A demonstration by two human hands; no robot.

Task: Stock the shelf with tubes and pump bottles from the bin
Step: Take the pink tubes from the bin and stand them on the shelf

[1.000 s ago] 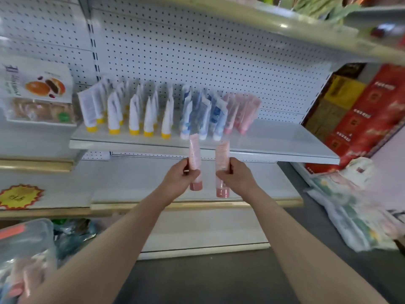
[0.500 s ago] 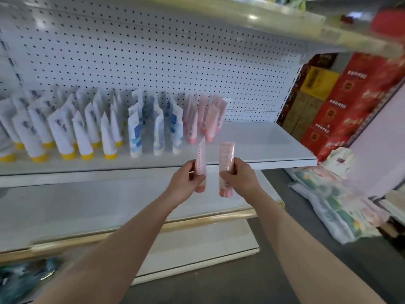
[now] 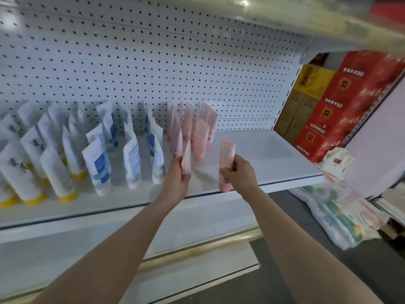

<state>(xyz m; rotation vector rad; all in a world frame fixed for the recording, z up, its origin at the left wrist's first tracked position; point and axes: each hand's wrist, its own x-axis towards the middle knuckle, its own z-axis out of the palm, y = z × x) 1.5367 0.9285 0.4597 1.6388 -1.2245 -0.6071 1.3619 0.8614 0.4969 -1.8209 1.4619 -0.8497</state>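
Observation:
My left hand (image 3: 178, 178) grips a pink tube (image 3: 186, 157) held cap-down above the white shelf (image 3: 274, 163), just in front of several pink tubes (image 3: 197, 130) that stand there. My right hand (image 3: 237, 172) holds a second pink tube (image 3: 225, 159) upright with its pink cap at the shelf's front edge. Left of the pink group stand blue-and-white tubes (image 3: 131, 159) and white tubes with yellow caps (image 3: 54, 172). The bin is out of view.
A perforated white back panel (image 3: 175, 62) rises behind the shelf, and another shelf (image 3: 306, 20) hangs overhead. Red and yellow cartons (image 3: 341, 102) are stacked at the right. Plastic-wrapped packs (image 3: 337, 218) lie on the grey floor. A lower shelf (image 3: 197, 224) sits beneath.
Both hands have risen from below the shelf's edge to above it, each carrying its pink tube toward the pink group. The view has shifted right and closer.

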